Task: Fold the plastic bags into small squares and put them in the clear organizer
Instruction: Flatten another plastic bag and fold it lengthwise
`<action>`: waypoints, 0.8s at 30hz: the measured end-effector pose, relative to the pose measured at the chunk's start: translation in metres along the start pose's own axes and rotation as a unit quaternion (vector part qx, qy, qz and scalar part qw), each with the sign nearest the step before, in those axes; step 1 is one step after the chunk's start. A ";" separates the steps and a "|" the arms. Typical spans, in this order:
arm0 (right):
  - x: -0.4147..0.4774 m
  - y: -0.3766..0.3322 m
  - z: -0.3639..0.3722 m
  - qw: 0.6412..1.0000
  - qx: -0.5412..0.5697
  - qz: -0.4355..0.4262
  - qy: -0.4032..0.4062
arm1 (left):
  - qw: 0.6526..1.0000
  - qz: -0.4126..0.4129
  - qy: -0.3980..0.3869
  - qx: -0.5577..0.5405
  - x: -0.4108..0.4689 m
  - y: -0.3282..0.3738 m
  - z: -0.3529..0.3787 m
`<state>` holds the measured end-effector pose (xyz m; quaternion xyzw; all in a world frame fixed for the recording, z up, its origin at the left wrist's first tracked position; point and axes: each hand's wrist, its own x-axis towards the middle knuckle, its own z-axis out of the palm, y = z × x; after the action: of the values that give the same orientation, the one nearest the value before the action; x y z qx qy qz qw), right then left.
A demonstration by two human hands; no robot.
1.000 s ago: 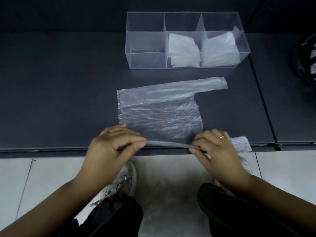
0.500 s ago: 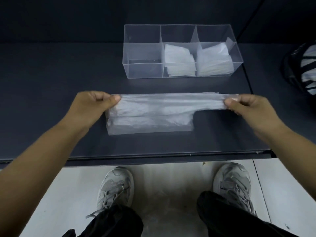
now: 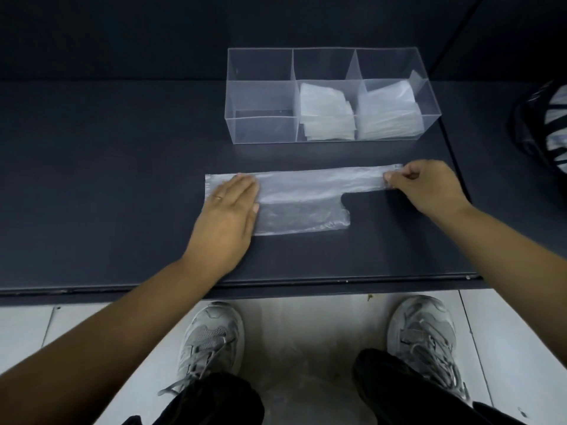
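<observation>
1. Pressing down on the left end of the plastic bag (image 3: 306,194), the left hand (image 3: 228,210) lies palm down with its fingers straight and close together; a ring (image 3: 218,197) shows on one finger.
2. Plastic bag: translucent and folded lengthwise into a long band, it lies flat on the dark table (image 3: 107,179) between the two hands. Its narrower handle strip (image 3: 365,180) runs out to the right.
3. Clear organizer (image 3: 260,130): three compartments side by side, standing on the table behind the bag, near it but not touching. The middle compartment holds a stack of folded squares (image 3: 325,115), and the right compartment holds a second stack (image 3: 388,116).
4. Right hand (image 3: 426,185): its fingers are curled, and thumb and fingertips pinch the right end of the handle strip against the table.
5. Striped object (image 3: 552,124): dark with pale bands, cut off by the right edge; what it is cannot be told.
</observation>
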<state>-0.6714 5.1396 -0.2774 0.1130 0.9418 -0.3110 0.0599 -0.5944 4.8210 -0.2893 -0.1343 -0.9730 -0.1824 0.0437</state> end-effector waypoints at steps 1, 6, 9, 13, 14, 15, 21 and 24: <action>-0.001 -0.003 -0.001 1.000 -0.010 0.009 -0.007 | 0.999 -0.018 -0.043 0.014 -0.003 -0.001 0.005; -0.031 -0.052 0.010 0.976 -0.104 -0.119 0.150 | 0.989 -0.035 -0.091 0.113 -0.009 -0.009 0.018; -0.064 -0.110 0.055 0.960 -0.010 -0.277 0.050 | 0.986 -0.036 -0.106 0.123 -0.008 -0.006 0.016; -0.086 -0.144 0.117 0.943 0.010 -0.301 -0.143 | 0.982 -0.029 -0.118 0.144 -0.008 -0.007 0.016; -0.082 -0.139 0.124 0.942 -0.033 -0.305 -0.134 | 0.984 -0.033 -0.113 0.137 -0.008 -0.008 0.015; -0.076 -0.130 0.127 0.940 -0.088 -0.307 -0.119 | 0.985 -0.038 -0.109 0.127 -0.008 -0.008 0.015; -0.045 -0.056 0.093 0.925 -0.262 -0.270 -0.056 | 0.985 -0.049 -0.109 0.123 -0.007 -0.009 0.013; -0.037 -0.025 0.065 0.934 -0.278 -0.224 -0.023 | 0.985 -0.053 -0.111 0.122 -0.008 -0.008 0.011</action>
<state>-0.6391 5.0745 -0.3077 -0.1288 0.9899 -0.0445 0.0394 -0.5897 4.8155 -0.3031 -0.0954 -0.9926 -0.0488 -0.0578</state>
